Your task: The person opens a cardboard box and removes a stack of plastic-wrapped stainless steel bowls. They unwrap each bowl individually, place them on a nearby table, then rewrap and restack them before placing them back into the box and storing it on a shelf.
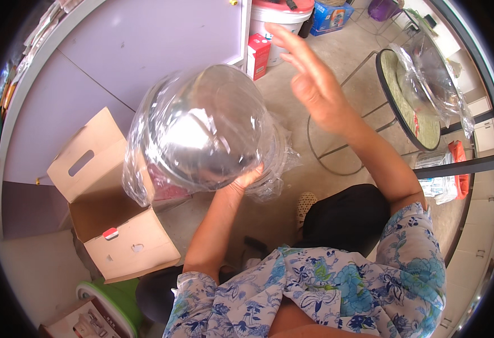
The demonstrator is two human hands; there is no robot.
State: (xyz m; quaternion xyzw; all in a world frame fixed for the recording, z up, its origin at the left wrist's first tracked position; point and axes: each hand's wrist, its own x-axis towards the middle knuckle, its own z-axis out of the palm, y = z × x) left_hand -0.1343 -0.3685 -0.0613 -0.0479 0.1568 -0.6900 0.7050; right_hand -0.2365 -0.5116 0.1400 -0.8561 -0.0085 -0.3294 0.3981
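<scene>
A large round vessel of shiny metal [213,122], probably a pot, is wrapped in crinkled clear plastic film [139,169]. My left hand [247,177] grips it at its lower right, with most of the fingers hidden behind it. To the right of the vessel, my right hand [316,86] is raised and holds nothing; its fingers are extended. An open cardboard box [132,249] stands at the lower left with its flaps spread. One flap has an oval handle slot, and the wrapped vessel overlaps the box's far right edge.
A pale lilac cabinet [154,38] stands beyond the vessel. A white bucket [280,19] with a red lid and a red carton [258,57] sit beside it. At right, a metal-legged stool [416,122] bears a plastic-wrapped shiny item [430,76]. A green bin [118,295] is at lower left.
</scene>
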